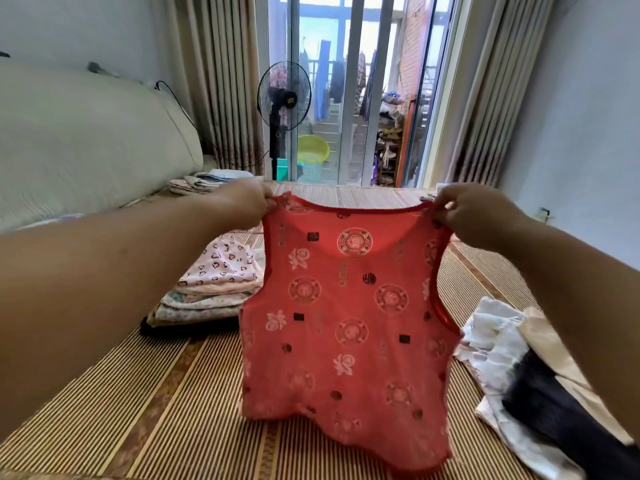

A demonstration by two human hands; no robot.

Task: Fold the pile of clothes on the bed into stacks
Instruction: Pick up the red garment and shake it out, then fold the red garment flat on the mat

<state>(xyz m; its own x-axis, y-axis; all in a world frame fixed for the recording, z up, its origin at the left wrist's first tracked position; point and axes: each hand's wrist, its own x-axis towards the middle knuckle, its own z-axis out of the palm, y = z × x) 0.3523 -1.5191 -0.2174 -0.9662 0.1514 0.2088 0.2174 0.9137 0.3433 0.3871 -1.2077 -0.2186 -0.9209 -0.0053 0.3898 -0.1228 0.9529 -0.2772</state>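
Red vest point(346, 323) unfolded, L hand point(249, 199) & R hand point(464, 209) grips pinching its shoulders; folded stack point(218, 282) done, loose pile point(512, 358) pending.

- Thin, matt, half-sheer red cloth in the vest point(346, 323), printed with pale and dark motifs.
- Woven slats in the mat point(156, 393) under the vest, ribbed, faintly shiny.
- Soft matt cloth in the folded stack point(214, 282) left of the vest, heart print on top.
- White ruffled cloth, dark matt cloth and slightly glossy cream cloth in the loose pile point(495, 344) right of the vest.
- Glossy green plastic in the basin point(312, 148) far behind the vest.
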